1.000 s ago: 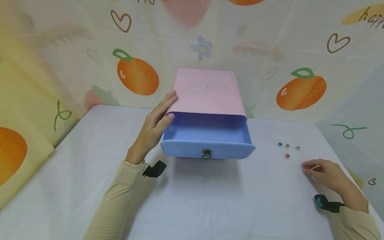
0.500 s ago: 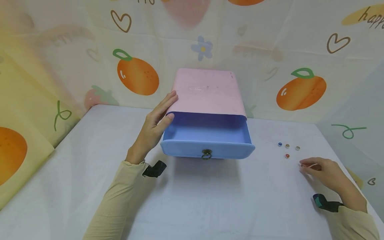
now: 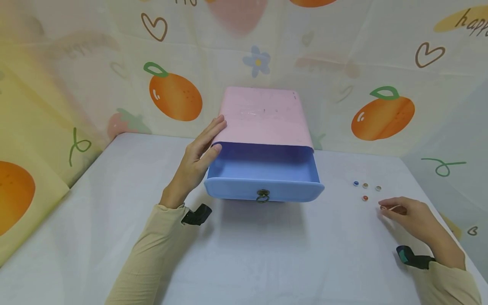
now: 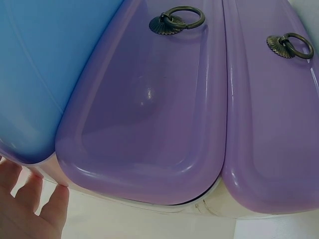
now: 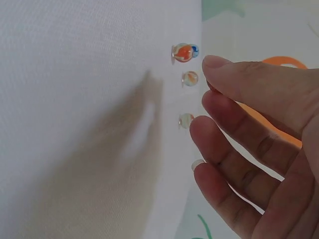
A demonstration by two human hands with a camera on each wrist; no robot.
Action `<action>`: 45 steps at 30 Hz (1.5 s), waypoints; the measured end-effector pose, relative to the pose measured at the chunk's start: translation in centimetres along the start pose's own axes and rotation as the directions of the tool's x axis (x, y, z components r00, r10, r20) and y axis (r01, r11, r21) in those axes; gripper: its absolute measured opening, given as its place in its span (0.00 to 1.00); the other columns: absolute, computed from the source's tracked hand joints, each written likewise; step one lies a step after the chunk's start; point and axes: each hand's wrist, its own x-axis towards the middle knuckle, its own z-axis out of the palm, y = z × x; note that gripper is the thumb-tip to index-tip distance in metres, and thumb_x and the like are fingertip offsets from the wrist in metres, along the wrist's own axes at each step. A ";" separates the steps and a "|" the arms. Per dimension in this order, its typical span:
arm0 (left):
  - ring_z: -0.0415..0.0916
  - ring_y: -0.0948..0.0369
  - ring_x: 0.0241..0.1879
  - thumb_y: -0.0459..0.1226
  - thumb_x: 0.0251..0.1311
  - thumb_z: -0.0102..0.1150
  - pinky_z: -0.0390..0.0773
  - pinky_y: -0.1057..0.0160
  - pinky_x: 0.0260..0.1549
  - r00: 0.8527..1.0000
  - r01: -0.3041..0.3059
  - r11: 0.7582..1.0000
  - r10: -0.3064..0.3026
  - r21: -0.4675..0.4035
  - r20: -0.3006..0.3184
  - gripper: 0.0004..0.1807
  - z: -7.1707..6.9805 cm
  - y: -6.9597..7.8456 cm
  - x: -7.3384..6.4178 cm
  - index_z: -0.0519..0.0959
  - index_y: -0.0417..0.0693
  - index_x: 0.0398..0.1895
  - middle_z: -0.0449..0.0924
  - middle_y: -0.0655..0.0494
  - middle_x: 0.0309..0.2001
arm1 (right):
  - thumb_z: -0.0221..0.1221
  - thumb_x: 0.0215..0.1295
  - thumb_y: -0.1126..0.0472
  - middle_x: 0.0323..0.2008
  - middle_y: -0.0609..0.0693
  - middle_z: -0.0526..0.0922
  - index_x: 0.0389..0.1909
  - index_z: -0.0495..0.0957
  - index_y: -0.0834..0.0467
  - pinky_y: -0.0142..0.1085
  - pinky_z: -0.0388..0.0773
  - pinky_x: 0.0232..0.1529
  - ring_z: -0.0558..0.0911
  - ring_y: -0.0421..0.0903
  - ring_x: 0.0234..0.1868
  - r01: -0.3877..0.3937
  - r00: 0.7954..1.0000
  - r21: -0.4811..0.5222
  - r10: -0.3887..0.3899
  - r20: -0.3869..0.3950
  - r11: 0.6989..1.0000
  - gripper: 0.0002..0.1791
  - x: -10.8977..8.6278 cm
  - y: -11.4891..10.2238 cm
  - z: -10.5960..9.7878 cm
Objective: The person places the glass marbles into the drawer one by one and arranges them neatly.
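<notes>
**One light-blue plastic drawer (image 3: pixel 234 189) drawn out; four marbles outside**

Support: my left hand (image 3: pixel 192 159) rests, fingers nearly straight, against the side of the pink plastic cabinet casing (image 3: pixel 263 116); it grips nothing. Two lilac plastic drawer fronts (image 4: pixel 144 114) below appear closed.

Location: on the white cloth-covered table (image 3: pixel 251 258), right of the drawer, lie a blue glass marble (image 3: pixel 356 183), an orange-streaked clear one (image 3: pixel 365 185), a pale clear one (image 3: pixel 378 188) and a red-orange one (image 3: pixel 365 198).

Working hand: my right hand (image 3: pixel 417 222) is near the marbles, fingers partly bent, thumb and forefinger tips close together. I cannot tell whether they hold anything.

Status, as I judge it: drawer opening, done; marble handling, early. No marble shows in the drawer's visible interior; these four remain outside.
</notes>
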 end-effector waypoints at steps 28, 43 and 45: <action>0.48 0.61 0.79 0.33 0.70 0.46 0.52 0.62 0.77 1.000 -0.002 1.000 0.002 -0.016 0.001 0.27 0.0 0.1 -0.1 0.66 0.49 0.73 0.59 0.61 0.77 | 0.69 0.57 0.64 0.40 0.61 0.87 0.45 0.85 0.62 0.16 0.73 0.33 0.66 0.13 0.35 0.209 0.949 -0.008 -0.205 -0.241 0.978 0.14 -0.2 -3.2 -0.4; 0.48 0.56 0.79 0.33 0.70 0.46 0.52 0.61 0.77 1.000 -0.010 1.000 0.010 -0.012 -0.002 0.27 0.0 0.0 0.0 0.66 0.48 0.73 0.59 0.60 0.77 | 0.67 0.62 0.61 0.42 0.59 0.88 0.47 0.84 0.60 0.08 0.68 0.38 0.65 0.10 0.40 0.274 0.928 0.041 -0.254 -0.273 0.961 0.13 -0.8 -4.9 -0.7; 0.48 0.56 0.79 0.33 0.70 0.46 0.52 0.61 0.77 1.000 -0.009 1.000 0.009 -0.011 -0.002 0.27 0.0 0.0 0.0 0.66 0.48 0.73 0.59 0.60 0.77 | 0.67 0.61 0.61 0.42 0.59 0.88 0.47 0.84 0.60 0.09 0.69 0.38 0.65 0.10 0.40 0.279 0.927 0.044 -0.258 -0.272 0.959 0.13 -0.8 -5.2 -0.7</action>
